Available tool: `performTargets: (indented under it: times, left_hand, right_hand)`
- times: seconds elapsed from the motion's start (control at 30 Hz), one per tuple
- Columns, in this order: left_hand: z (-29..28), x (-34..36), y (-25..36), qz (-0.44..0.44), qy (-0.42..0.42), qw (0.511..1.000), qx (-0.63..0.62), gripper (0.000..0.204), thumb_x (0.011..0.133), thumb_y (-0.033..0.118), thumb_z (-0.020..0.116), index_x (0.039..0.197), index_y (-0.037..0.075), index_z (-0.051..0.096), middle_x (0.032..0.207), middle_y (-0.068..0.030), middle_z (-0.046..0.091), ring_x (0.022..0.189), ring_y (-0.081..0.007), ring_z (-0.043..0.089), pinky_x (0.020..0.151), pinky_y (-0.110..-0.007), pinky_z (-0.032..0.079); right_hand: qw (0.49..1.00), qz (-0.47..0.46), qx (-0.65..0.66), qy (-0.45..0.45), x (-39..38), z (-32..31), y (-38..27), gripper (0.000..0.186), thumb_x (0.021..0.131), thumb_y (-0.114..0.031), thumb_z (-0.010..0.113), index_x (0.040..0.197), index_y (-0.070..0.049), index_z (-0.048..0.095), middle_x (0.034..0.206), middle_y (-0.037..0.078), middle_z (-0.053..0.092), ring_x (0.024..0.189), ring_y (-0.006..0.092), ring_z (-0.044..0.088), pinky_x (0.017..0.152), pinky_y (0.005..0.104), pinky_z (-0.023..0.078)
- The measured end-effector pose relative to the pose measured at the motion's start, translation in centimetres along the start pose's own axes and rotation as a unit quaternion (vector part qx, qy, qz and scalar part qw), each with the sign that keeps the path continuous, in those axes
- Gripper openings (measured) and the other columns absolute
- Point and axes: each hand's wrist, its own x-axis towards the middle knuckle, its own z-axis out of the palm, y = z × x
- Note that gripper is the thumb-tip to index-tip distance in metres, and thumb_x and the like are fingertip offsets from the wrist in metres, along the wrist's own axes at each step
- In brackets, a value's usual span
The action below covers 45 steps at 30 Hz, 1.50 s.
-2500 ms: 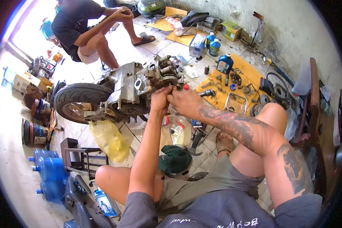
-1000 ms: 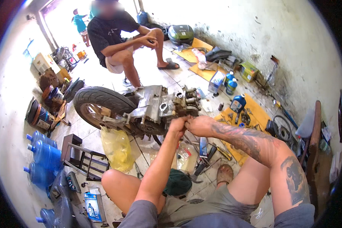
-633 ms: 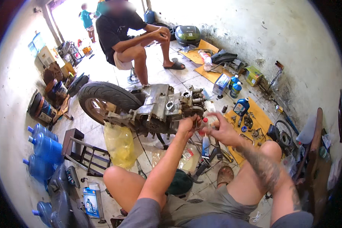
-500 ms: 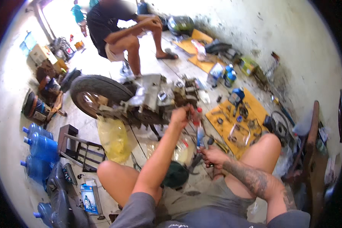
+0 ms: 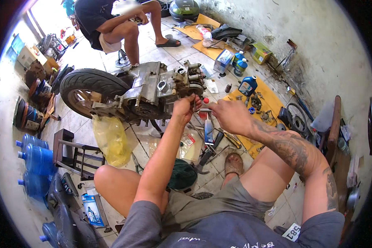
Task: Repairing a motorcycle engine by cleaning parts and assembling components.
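The motorcycle engine (image 5: 146, 84) lies on the tiled floor in front of me, with the rear wheel (image 5: 84, 93) attached at its left. My left hand (image 5: 187, 108) is closed at the engine's near right side, its fingertips pinched around something thin that I cannot make out. Beside it, my right hand (image 5: 232, 115) is closed on a silver metal tool (image 5: 205, 110), whose tip points left toward my left fingers. A red cap (image 5: 206, 100) shows just behind the tool. Below the hands lie a blue and white tube (image 5: 208, 131) and a hammer (image 5: 201, 167).
A yellow plastic bag (image 5: 109, 140) and a dark stool (image 5: 76, 155) are at left, near blue water jugs (image 5: 37, 159). Right of the engine, engine parts and an oil bottle (image 5: 248, 85) rest on yellow cardboard (image 5: 273, 96). Another person (image 5: 115, 29) sits behind the wheel.
My right hand has risen from near my lap, forward to beside my left hand, bringing a tool with it. My left hand stays by the engine. The view has shifted slightly.
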Motion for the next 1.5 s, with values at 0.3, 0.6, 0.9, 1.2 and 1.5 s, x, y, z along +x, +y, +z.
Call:
performTargets:
  times: [0.3,0.6,0.9,1.2,1.5]
  left_hand:
    - [-1.6,1.7,-0.2,0.031,0.018,0.999,-0.023,0.015,0.094,0.008,0.059,0.097,-0.006,0.061,0.086,-0.0126,0.065,0.075,-0.0219,0.064,0.065,-0.034,0.055]
    - [0.0,-0.6,1.2,-0.005,0.013,1.000,-0.005,0.016,0.092,0.011,0.061,0.096,-0.005,0.063,0.086,-0.0115,0.067,0.076,-0.0209,0.063,0.070,-0.032,0.053]
    - [-3.8,-5.5,-2.6,0.410,0.466,0.760,0.192,0.019,0.090,0.015,0.057,0.093,-0.003,0.062,0.083,-0.0102,0.062,0.072,-0.0188,0.056,0.068,-0.031,0.045]
    - [-10.2,-1.9,2.1,0.391,0.538,0.721,0.197,0.078,0.089,0.045,0.063,0.135,-0.010,0.030,0.133,-0.0329,0.032,0.123,-0.0431,0.035,0.105,-0.047,0.029]
    - [-10.7,1.3,3.6,0.340,0.597,0.713,0.139,0.096,0.085,0.047,0.064,0.140,-0.013,0.015,0.142,-0.0320,0.026,0.131,-0.0405,0.030,0.109,-0.046,0.028]
  right_hand:
    - [0.975,-0.211,-0.043,-0.057,6.0,-1.2,-2.1,0.019,0.079,-0.013,0.059,0.097,-0.006,0.058,0.084,0.014,0.065,0.078,0.0313,0.067,0.063,0.0450,0.053]
    - [0.978,-0.118,-0.046,-0.165,7.5,2.7,-1.9,0.028,0.084,-0.015,0.056,0.110,-0.012,0.048,0.085,0.013,0.067,0.077,0.0358,0.067,0.062,0.0478,0.053]
    - [0.969,-0.130,-0.084,-0.193,7.2,1.2,-2.8,0.026,0.082,-0.015,0.054,0.105,-0.008,0.063,0.091,0.016,0.069,0.081,0.0341,0.069,0.068,0.0463,0.054]
    - [0.971,-0.088,-0.058,-0.215,7.8,1.9,-3.2,0.024,0.080,-0.015,0.054,0.100,-0.007,0.062,0.088,0.016,0.069,0.084,0.0349,0.068,0.070,0.0470,0.054]
    - [0.979,-0.035,0.024,-0.201,8.4,2.2,-3.6,0.023,0.084,-0.027,0.054,0.095,-0.010,0.064,0.089,0.014,0.068,0.088,0.0344,0.066,0.075,0.0463,0.053]
